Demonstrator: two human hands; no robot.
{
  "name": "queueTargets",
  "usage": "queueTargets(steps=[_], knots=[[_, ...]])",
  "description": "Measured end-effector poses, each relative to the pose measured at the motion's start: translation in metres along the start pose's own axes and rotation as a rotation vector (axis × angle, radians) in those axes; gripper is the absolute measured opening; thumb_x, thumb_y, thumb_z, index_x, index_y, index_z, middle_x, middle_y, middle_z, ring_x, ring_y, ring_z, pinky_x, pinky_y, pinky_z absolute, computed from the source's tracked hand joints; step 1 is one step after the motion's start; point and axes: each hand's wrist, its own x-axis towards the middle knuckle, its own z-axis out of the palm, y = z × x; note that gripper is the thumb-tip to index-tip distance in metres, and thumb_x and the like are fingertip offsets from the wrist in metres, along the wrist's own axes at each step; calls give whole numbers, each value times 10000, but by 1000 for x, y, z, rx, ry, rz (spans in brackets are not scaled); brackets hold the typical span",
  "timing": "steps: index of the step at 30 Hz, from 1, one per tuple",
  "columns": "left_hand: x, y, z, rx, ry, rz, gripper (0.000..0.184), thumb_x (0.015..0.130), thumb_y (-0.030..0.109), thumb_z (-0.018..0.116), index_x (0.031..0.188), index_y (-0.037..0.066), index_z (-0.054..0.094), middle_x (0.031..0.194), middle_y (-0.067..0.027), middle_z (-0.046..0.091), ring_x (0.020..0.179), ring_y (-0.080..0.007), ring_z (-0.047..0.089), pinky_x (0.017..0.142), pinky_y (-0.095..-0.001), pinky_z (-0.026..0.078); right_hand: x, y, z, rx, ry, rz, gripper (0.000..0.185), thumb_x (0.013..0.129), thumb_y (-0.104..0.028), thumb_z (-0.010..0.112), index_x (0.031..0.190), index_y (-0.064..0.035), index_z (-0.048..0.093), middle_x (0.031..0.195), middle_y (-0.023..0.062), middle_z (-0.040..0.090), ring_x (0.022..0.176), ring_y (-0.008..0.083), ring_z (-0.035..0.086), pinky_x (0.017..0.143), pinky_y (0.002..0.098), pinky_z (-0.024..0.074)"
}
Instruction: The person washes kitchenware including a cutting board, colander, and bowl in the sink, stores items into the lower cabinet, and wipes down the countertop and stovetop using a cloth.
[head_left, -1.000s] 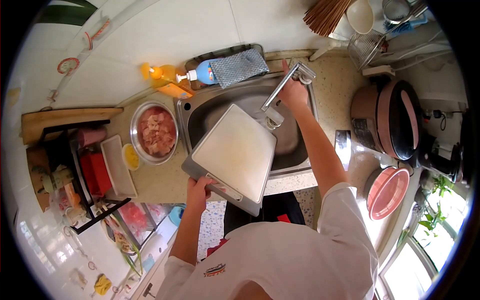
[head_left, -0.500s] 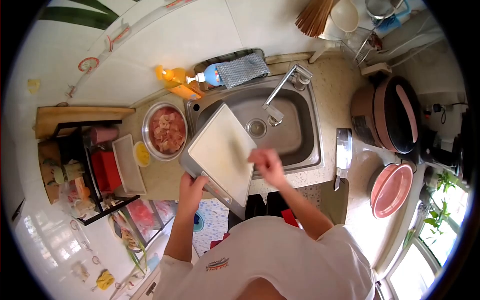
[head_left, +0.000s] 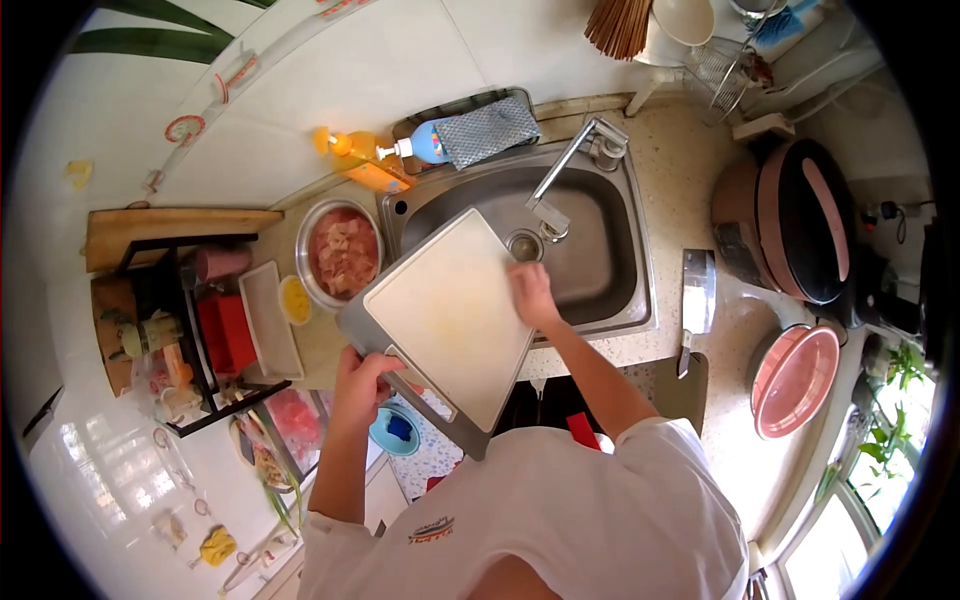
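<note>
A cutting board (head_left: 455, 320), cream-faced with a grey edge, is tilted over the front left of the steel sink (head_left: 610, 262). My left hand (head_left: 362, 378) grips its lower left edge at the handle slot. At the board's right edge, my right hand (head_left: 533, 293) touches its face, the fingers bent and partly blurred, so their hold is unclear. Behind the board stands the faucet (head_left: 566, 178), with no water visible from it. A metal bowl of cut raw meat (head_left: 343, 254) sits left of the sink.
A cleaver (head_left: 697, 300) lies right of the sink, near a rice cooker (head_left: 790, 220) and a pink basin (head_left: 797, 382). Soap bottles (head_left: 375, 165) and a grey cloth (head_left: 490, 130) are behind the sink. A black rack (head_left: 190, 330) stands at the left.
My right hand has come from the faucet to the board's right edge. My left hand still holds the board, which has shifted slightly. The view has moved a little.
</note>
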Motion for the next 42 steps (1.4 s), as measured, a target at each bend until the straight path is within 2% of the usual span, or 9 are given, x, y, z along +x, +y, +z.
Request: queueTargets(steps=[3, 9, 14, 18, 23, 25, 29, 32, 42], knots=[[6, 4, -5, -1, -25, -13, 393, 814, 61, 671, 1171, -33, 534, 943, -146, 698, 606, -302, 736, 399, -227, 330, 10, 3, 3, 263, 17, 131, 163, 947, 38, 619, 1084, -51, 612, 1107, 147, 630, 1015, 326, 627, 908, 398, 515], [3, 3, 4, 37, -1, -18, 420, 811, 53, 652, 1201, -25, 517, 945, -155, 707, 637, -297, 737, 401, -235, 352, 38, -192, -10, 520, -180, -442, 238, 896, 42, 693, 1078, -94, 622, 1230, 86, 637, 1174, 304, 574, 1017, 432, 438], [11, -24, -12, 66, 75, 18, 498, 802, 66, 621, 1271, -20, 475, 957, -181, 723, 625, -329, 742, 364, -249, 315, 88, -131, 18, 476, -46, -569, 363, 785, 170, 593, 1025, -102, 583, 1101, 115, 644, 1074, 338, 601, 968, 447, 456], [0, -14, -11, 40, 45, 9, 475, 808, 85, 612, 1250, -22, 476, 936, -180, 725, 623, -339, 740, 358, -252, 321, 75, 8, 27, 132, -26, -98, 239, 887, 132, 565, 1040, -50, 590, 1081, 120, 665, 1071, 326, 622, 890, 427, 509], [9, -6, -4, -7, 40, -11, 428, 817, 103, 594, 1213, -13, 478, 917, -167, 721, 616, -350, 737, 359, -250, 328, -15, -96, -35, 678, -234, -36, 186, 947, 86, 572, 1022, -84, 558, 1103, 97, 626, 984, 275, 587, 922, 395, 478], [16, -4, -13, 32, 7, -74, 479, 810, 58, 626, 1248, -29, 453, 1007, -188, 671, 736, -328, 734, 502, -341, 545, -38, -141, -52, 725, -326, -390, 226, 881, 111, 609, 949, -93, 541, 1094, 132, 608, 1032, 320, 578, 947, 427, 451], [11, 3, -2, -8, 11, -56, 496, 797, 33, 648, 1236, -39, 430, 1051, -207, 631, 812, -337, 728, 634, -456, 680, -64, -113, -47, 505, -211, -345, 253, 791, 137, 621, 881, -81, 531, 1031, 105, 636, 1010, 320, 600, 946, 425, 449], [7, -8, 6, 34, 205, 32, 467, 794, 108, 607, 1227, 0, 468, 918, -174, 703, 582, -339, 716, 369, -265, 384, -44, -51, -41, 282, -241, -277, 221, 767, 97, 635, 874, -75, 547, 988, 96, 631, 994, 335, 604, 875, 439, 469], [-31, 19, -40, 8, 136, 49, 521, 788, 85, 623, 1266, -41, 459, 972, -194, 703, 568, -345, 711, 366, -271, 463, 9, 100, -44, -542, -326, 189, 216, 898, -93, 605, 1102, -88, 678, 1138, 162, 679, 1104, 375, 634, 952, 485, 506]])
